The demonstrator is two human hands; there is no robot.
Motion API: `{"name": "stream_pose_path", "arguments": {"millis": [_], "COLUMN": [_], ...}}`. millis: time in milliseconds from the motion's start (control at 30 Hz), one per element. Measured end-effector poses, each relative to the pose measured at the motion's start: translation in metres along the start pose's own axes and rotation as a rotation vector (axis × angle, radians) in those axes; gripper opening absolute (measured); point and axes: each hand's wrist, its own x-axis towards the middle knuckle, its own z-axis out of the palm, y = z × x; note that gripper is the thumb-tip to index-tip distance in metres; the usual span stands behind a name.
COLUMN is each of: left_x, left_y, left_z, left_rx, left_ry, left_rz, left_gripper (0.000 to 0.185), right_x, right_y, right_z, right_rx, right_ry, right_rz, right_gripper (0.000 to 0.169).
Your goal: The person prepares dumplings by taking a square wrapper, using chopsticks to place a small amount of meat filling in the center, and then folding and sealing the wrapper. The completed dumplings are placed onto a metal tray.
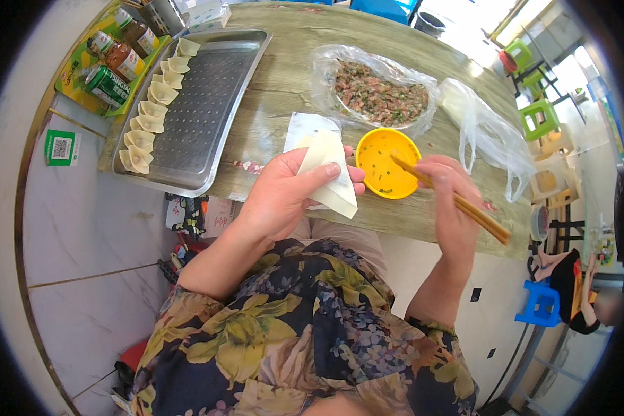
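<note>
My left hand (296,187) holds a partly folded dough wrapper (326,171), the thumb pressing on its face. In my right hand (450,195) is a pair of wooden chopsticks (473,214), their tips over a yellow bowl (390,174). Bits of chopped green lie in that bowl. Behind it, minced meat filling with greens (377,93) sits in a container lined with a clear plastic bag (325,67). A white sheet (304,127) lies partly hidden under my left hand. Folded wontons (153,93) stand in a row along the left side of a perforated metal tray (203,104).
Left of the tray are sauce bottles (125,60) and a green can (105,85). A white plastic bag (491,130) lies at the table's right. The wooden table's (411,216) near edge is before my lap. Another person (567,286) sits far right by a blue stool (541,304).
</note>
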Motion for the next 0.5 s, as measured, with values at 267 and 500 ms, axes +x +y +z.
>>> {"name": "stream_pose_path", "arguments": {"millis": [267, 500], "left_x": [0.003, -0.002], "left_y": [0.001, 0.001], "left_z": [-0.003, -0.002], "left_rx": [-0.025, -0.056], "left_ry": [0.028, 0.000], "left_rz": [-0.029, -0.042], "left_gripper": [0.040, 0.037], "right_x": [0.000, -0.001], "right_y": [-0.003, 0.009], "right_z": [-0.006, 0.015], "right_rx": [0.552, 0.910], "right_ry": [0.249, 0.053], "right_rz": [0.085, 0.142], "right_gripper": [0.025, 0.025]}}
